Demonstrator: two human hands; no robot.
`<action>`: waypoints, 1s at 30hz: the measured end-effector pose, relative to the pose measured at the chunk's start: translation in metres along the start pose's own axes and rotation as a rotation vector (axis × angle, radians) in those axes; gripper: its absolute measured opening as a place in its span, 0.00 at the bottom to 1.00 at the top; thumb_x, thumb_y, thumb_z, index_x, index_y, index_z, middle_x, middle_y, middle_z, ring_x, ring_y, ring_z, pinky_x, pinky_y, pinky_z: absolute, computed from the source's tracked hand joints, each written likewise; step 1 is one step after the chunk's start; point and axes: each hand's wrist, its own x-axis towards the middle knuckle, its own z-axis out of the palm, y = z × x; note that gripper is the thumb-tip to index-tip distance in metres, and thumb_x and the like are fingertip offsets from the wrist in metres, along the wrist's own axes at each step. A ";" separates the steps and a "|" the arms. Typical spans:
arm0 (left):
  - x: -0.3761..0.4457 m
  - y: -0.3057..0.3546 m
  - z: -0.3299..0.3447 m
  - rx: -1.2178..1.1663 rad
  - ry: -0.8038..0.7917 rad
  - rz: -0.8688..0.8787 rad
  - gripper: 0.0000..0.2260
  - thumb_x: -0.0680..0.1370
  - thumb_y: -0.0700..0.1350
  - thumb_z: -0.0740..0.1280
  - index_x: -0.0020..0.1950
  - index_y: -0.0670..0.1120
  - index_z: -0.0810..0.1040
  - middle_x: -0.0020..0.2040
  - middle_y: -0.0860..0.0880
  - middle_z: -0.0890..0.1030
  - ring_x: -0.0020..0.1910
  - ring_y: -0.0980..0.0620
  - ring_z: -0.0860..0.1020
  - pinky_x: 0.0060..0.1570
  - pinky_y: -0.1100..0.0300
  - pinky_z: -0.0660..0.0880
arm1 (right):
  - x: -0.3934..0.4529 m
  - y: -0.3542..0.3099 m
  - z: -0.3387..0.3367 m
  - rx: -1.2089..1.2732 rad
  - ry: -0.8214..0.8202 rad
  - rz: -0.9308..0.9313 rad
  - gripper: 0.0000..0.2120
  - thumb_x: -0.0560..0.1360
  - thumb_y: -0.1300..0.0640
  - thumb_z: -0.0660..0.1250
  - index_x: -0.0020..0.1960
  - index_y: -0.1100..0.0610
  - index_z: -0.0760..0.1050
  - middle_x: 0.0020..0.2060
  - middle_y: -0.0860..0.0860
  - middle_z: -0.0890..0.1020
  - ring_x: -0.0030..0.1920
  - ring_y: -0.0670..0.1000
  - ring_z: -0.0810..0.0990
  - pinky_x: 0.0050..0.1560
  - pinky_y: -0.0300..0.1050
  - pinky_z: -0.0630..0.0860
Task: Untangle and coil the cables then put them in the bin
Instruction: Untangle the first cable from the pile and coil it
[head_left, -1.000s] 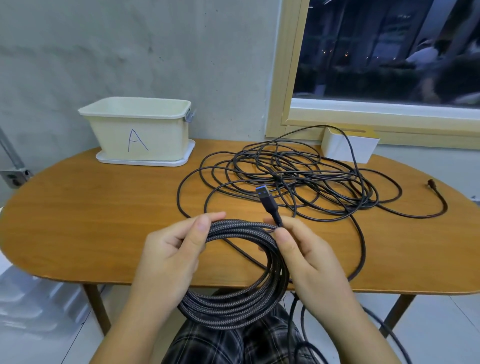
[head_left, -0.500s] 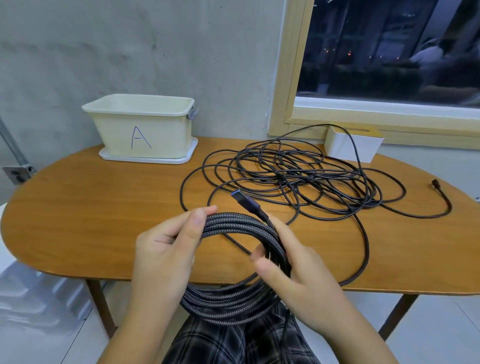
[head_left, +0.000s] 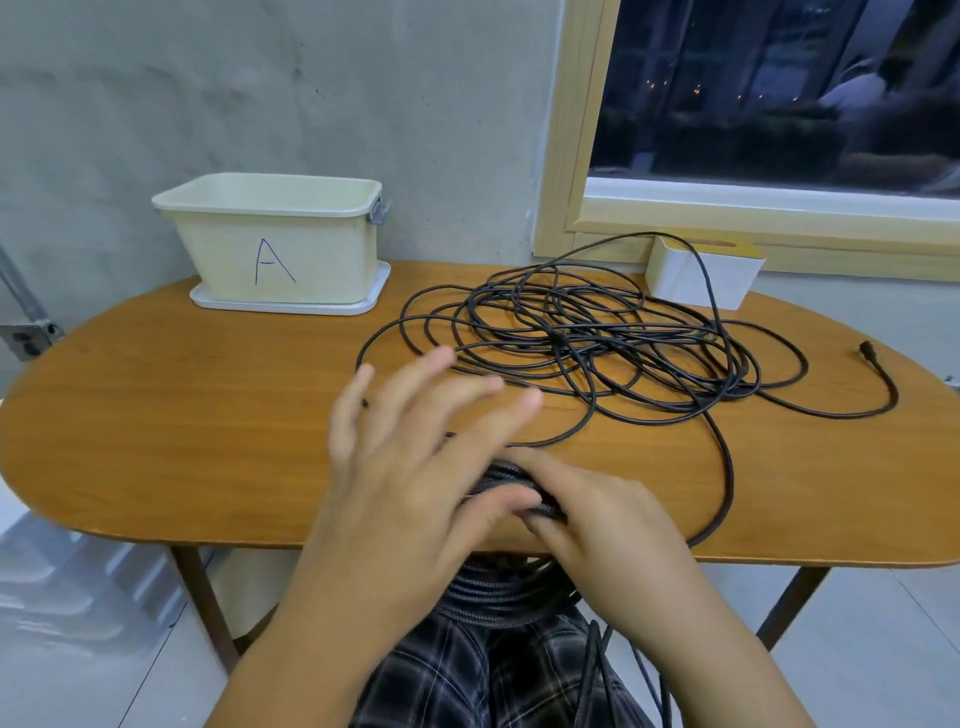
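A coil of thick braided cable (head_left: 498, 592) hangs over the table's near edge, mostly hidden behind my hands. My right hand (head_left: 602, 525) grips the top of the coil, fingers curled round the strands. My left hand (head_left: 410, 467) is spread with straight fingers above the coil's left side, blurred, its thumb near the strands. A tangle of thin black cable (head_left: 587, 343) lies on the table beyond, one plug end (head_left: 866, 347) at the far right. The cream bin marked "A" (head_left: 275, 244) stands at the back left.
The oval wooden table (head_left: 156, 426) holds a white box with a yellow top (head_left: 701, 275) at the back right under the window. One strand of the thin cable loops down over the near edge (head_left: 722, 499). A white tray (head_left: 291, 306) sits under the bin.
My left hand has let go of the coil and spread open above it. My right hand has moved down onto the coil's top, and the plug end is hidden.
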 end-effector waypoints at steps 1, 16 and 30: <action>0.000 0.001 0.004 0.025 -0.039 0.028 0.21 0.80 0.61 0.49 0.68 0.56 0.69 0.60 0.57 0.75 0.67 0.54 0.66 0.69 0.47 0.53 | 0.000 -0.002 0.002 -0.005 0.026 -0.021 0.18 0.73 0.45 0.57 0.62 0.38 0.64 0.39 0.41 0.81 0.37 0.47 0.78 0.31 0.44 0.72; -0.015 -0.005 0.006 -0.253 -0.072 -0.142 0.19 0.78 0.64 0.55 0.67 0.63 0.69 0.35 0.58 0.72 0.33 0.62 0.70 0.31 0.68 0.67 | -0.006 0.002 -0.005 0.357 0.198 0.075 0.16 0.66 0.36 0.63 0.52 0.39 0.69 0.42 0.38 0.81 0.44 0.41 0.80 0.41 0.43 0.76; -0.015 -0.014 -0.009 -0.524 -0.155 -0.508 0.20 0.67 0.72 0.57 0.59 0.77 0.67 0.42 0.64 0.80 0.38 0.59 0.79 0.40 0.62 0.75 | -0.010 0.011 -0.004 0.286 0.062 0.053 0.13 0.73 0.32 0.47 0.57 0.30 0.59 0.42 0.34 0.75 0.39 0.44 0.75 0.33 0.36 0.65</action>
